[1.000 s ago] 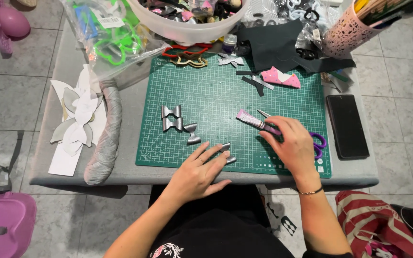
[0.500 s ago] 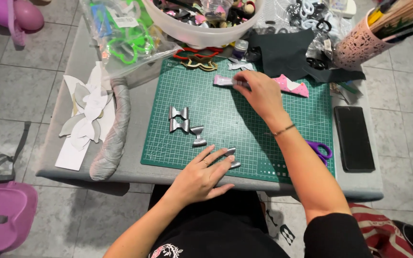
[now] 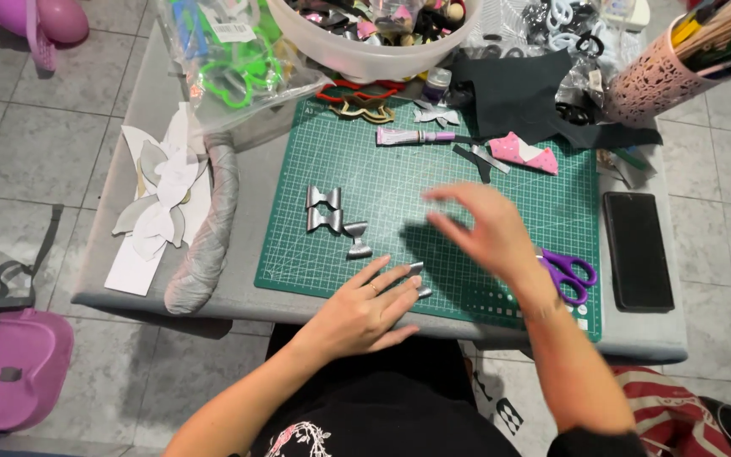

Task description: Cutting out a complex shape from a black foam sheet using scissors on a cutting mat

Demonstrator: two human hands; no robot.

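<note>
At the far nine o'clock edge of the grey table (image 3: 112, 279) lie white paper cutouts (image 3: 162, 195), with a grey fabric roll (image 3: 209, 237) just beside them. Right of these is the green cutting mat (image 3: 484, 161). Two silver bows (image 3: 325, 209) sit at about nine o'clock from its centre, and a smaller bow (image 3: 357, 239) touches them on the lower side. At six o'clock, on the mat's near edge, the left hand (image 3: 361, 313) lies flat, palm down. Its fingertips (image 3: 399, 275) rest on small silver strips (image 3: 418, 279), pressing rather than clasping, with nothing enclosed. The step in hand looks like pinning these cut pieces in place. Just right of centre the right hand (image 3: 484, 233) hovers above the mat. It is blurred, its fingers are spread and loose, and it carries nothing. A glue tube (image 3: 416, 135) lies at twelve o'clock, and a pink dotted scrap (image 3: 522, 152) at one o'clock. Purple scissors (image 3: 568, 272) sit at four o'clock, close beside the right wrist. A black phone (image 3: 636, 250) lies off the mat at three o'clock. Lifting a strip would call for a fine fingertip pinch, since the pieces are small, flat and partly covered.
</note>
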